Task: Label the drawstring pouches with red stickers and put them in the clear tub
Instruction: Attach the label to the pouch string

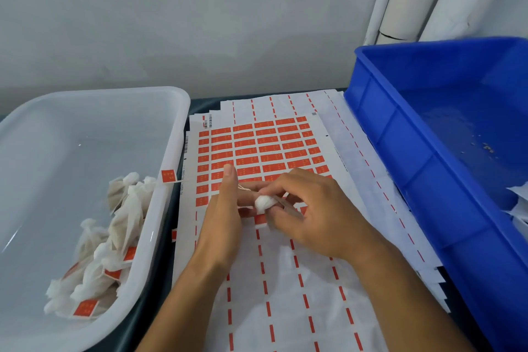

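1. Two hands meet over the sticker sheet (257,148) at centre; between them one small white drawstring pouch (264,203).
2. Right hand (311,214): fingers curled, pinching the pouch from the right; something thin and greyish sticks out under its fingers, cannot tell what.
3. Left hand (225,217): fingers straight, pointing far, its side against the pouch's left end; thin pouch string (243,187) runs across the fingers. Whether it pinches the string, cannot tell.
4. A red sticker (260,220) shows just below the pouch, partly hidden by the hands.
5. Sheet: far half still full of red stickers in rows, near half peeled, only red dashes left. More sheets stacked underneath, fanned out to the right.
6. Clear tub (171,128) on the left, touching the sheets' left edge. Pile of labelled pouches (108,243) in its near right corner, several red stickers visible.
7. One loose red sticker (168,175) stuck on the tub's right rim.
8. Blue crate (400,134) on the right, some crumbs on its floor, white scraps at its right edge.
9. Dark desk (200,103) under everything; grey wall and white pipes (405,0) far.
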Demonstrator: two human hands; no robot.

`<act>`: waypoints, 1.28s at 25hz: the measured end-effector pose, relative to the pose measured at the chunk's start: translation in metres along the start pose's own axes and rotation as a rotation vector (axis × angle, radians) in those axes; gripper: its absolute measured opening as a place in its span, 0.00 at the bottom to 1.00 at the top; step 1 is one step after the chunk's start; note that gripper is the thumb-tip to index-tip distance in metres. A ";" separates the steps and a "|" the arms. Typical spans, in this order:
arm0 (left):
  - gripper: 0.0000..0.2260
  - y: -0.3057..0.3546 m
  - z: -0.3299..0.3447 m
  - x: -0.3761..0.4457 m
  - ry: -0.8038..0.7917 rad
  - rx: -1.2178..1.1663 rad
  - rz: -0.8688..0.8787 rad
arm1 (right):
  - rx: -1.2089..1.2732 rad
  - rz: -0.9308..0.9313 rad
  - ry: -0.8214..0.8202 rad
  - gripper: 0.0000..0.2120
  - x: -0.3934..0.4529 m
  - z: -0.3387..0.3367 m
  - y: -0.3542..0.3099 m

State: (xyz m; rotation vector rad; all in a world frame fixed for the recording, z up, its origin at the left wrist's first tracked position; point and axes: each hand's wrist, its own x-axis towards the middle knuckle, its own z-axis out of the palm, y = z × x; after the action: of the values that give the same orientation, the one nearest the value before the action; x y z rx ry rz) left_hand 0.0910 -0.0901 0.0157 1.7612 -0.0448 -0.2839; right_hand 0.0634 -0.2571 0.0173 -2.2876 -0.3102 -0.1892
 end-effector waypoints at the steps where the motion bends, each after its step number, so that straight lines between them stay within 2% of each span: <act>1: 0.37 0.000 -0.001 0.001 -0.023 -0.009 0.047 | 0.056 0.005 0.029 0.10 0.000 0.000 -0.001; 3: 0.30 0.000 -0.003 0.001 -0.084 -0.027 0.136 | 0.172 0.025 0.091 0.08 0.001 -0.001 -0.003; 5: 0.18 0.003 -0.002 -0.001 -0.151 -0.022 0.207 | 0.253 0.041 0.155 0.06 0.002 -0.003 -0.005; 7: 0.10 0.005 0.002 -0.004 -0.184 -0.028 0.254 | 0.320 0.050 0.190 0.02 0.003 -0.006 -0.006; 11: 0.11 0.008 0.006 -0.007 -0.171 -0.064 0.252 | 0.415 0.089 0.198 0.03 0.004 -0.005 -0.006; 15: 0.12 0.007 0.008 -0.009 -0.101 -0.168 0.169 | 0.492 0.116 0.176 0.06 0.005 -0.001 -0.005; 19: 0.12 0.007 0.013 -0.010 0.013 -0.246 0.170 | 0.556 0.177 0.155 0.05 0.007 0.000 -0.006; 22: 0.09 0.006 0.012 -0.008 0.113 -0.219 0.196 | 0.562 0.241 0.157 0.06 0.007 0.000 -0.007; 26: 0.09 0.003 0.011 -0.006 0.167 -0.146 0.198 | 0.607 0.356 0.132 0.07 0.008 0.001 -0.007; 29: 0.08 0.002 0.012 -0.004 0.159 -0.109 0.177 | 0.743 0.475 0.073 0.10 0.008 0.002 -0.004; 32: 0.09 -0.001 0.013 -0.004 0.127 -0.087 0.171 | 1.064 0.539 0.001 0.12 0.008 0.004 0.000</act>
State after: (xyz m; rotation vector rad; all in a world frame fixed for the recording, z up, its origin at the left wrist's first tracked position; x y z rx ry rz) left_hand 0.0839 -0.1017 0.0135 1.6732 -0.0894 -0.0491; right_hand 0.0707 -0.2529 0.0167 -1.2398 0.1947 0.2156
